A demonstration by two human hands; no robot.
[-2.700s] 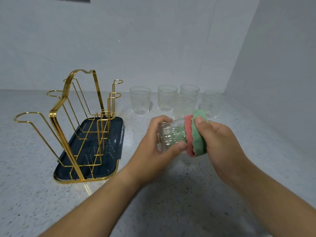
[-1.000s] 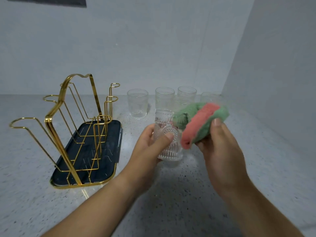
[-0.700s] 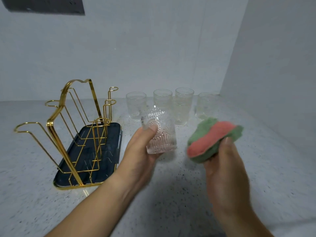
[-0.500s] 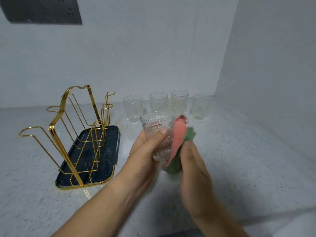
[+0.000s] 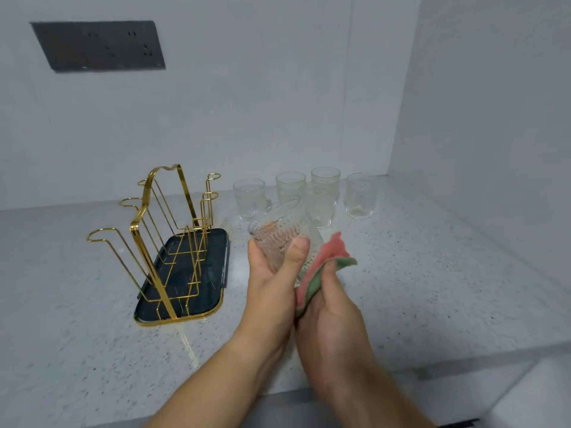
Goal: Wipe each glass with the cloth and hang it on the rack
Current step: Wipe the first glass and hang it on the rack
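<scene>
Lower centre, nearest: right hand (image 5: pixel 330 310), fingers curled round a folded pink-and-green terry cloth (image 5: pixel 321 264), pressing it against the right side of the glass; thumb on top of the fold, palm turned left.
Just left of it, touching: left hand (image 5: pixel 272 273), gripping a ribbed clear glass tumbler (image 5: pixel 278 236), thumb across its near face, fingers behind; tumbler tilted, lifted off the grey speckled stone counter (image 5: pixel 417 273), and lodged between both hands at frame centre; dotted band and vertical ribbing in the pressed glass.
Centre left, apart from the hands: gold wire rack (image 5: pixel 148 211) with looped prongs and arched handle, no glass on it; standing in a dark blue oblong tray (image 5: pixel 216 267) with gold rim.
Beyond, upper centre: five matching clear tumblers (image 5: pixel 361 194), upright, clustered near the wall.
Upper left: dark rectangular socket panel (image 5: pixel 99 46) on the pale wall.
</scene>
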